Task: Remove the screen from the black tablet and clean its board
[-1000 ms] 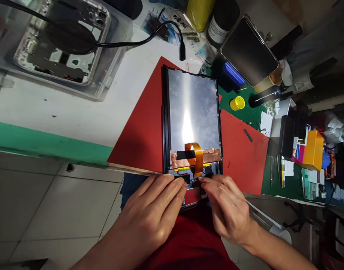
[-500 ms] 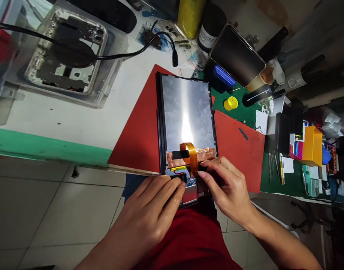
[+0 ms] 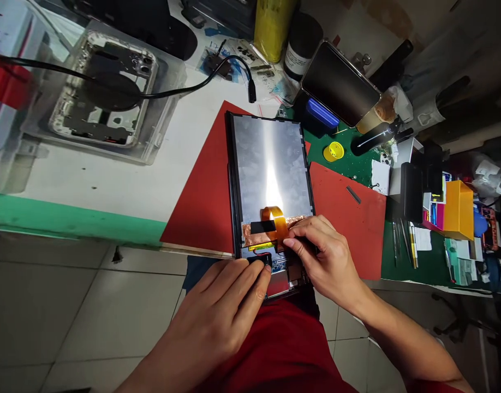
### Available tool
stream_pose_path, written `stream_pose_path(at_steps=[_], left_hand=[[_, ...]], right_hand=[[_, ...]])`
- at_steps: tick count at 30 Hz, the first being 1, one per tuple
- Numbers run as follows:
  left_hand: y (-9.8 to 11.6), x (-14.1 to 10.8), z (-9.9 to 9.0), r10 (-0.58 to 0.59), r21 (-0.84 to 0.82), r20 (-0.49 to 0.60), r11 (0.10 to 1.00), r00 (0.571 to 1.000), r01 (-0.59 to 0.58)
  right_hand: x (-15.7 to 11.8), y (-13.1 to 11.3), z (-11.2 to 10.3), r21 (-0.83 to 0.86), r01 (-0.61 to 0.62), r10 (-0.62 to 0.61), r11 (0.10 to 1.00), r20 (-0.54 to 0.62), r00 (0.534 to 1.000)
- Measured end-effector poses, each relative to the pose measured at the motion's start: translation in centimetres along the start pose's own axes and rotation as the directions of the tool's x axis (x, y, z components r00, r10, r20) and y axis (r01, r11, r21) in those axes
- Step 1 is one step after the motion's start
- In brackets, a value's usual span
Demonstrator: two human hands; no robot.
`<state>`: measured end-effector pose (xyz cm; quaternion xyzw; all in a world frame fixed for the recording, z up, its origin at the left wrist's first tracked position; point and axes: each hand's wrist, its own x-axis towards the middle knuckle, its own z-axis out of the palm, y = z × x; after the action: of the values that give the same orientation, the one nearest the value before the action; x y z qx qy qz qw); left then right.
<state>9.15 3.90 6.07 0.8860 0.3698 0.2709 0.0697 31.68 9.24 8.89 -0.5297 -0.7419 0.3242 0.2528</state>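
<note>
An opened tablet [image 3: 270,164], its silver screen back facing up, overhangs the bench's front edge. From a copper-taped strip [image 3: 254,236] near its lower end, an orange ribbon cable [image 3: 280,221] arches up and bends back down. My right hand [image 3: 326,254] pinches that cable near its lower end between thumb and index finger. My left hand [image 3: 226,300] bears on the tablet's lower left part, its thumb and fingertips together over a black piece beside the blue circuit board [image 3: 280,264]. My left fingers hide part of that corner.
Red mats [image 3: 201,202] lie beneath and beside the tablet, with a small dark strip [image 3: 353,195] on the right one. A clear box [image 3: 152,142] at left holds a phone frame [image 3: 107,123]. A yellow cap [image 3: 333,152] and tweezers [image 3: 406,243] sit on the green mat.
My right hand has shifted slightly left and up, and its thumb and index finger have closed on the ribbon cable. My left hand stays nearly in place. The view has shifted a little.
</note>
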Motion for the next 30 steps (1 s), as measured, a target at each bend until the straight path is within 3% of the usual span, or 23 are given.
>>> stream_pose_path(at_steps=[6,9,13,17,30], left_hand=[[-0.3,0.0,-0.2,0.019,0.001,0.009,1.0,1.0,-0.019],[-0.4,-0.3,-0.1,0.025,0.002,0.011,1.0,1.0,-0.025],[-0.6,-0.7,0.1,-0.005,-0.023,0.018,1.0,1.0,0.005],[-0.7,-0.7,0.2,-0.045,-0.03,0.032,0.998,0.998,0.046],[-0.8,-1.3,0.3,-0.034,-0.015,0.024,0.999,0.999,0.034]], right_hand=[[-0.6,-0.4,-1.0,0.263,-0.207,0.213,0.942,0.009,0.977],[-1.6,-0.1,-1.1,0.361,-0.221,0.227,0.906,0.027,0.973],[-3.1,0.5,-0.5,0.14,-0.104,0.111,0.985,-0.04,0.993],[-3.6,0.9,0.4,-0.026,-0.057,0.056,0.998,-0.05,0.997],[-2.5,0.7,0.8,-0.061,-0.128,0.127,0.99,-0.023,0.992]])
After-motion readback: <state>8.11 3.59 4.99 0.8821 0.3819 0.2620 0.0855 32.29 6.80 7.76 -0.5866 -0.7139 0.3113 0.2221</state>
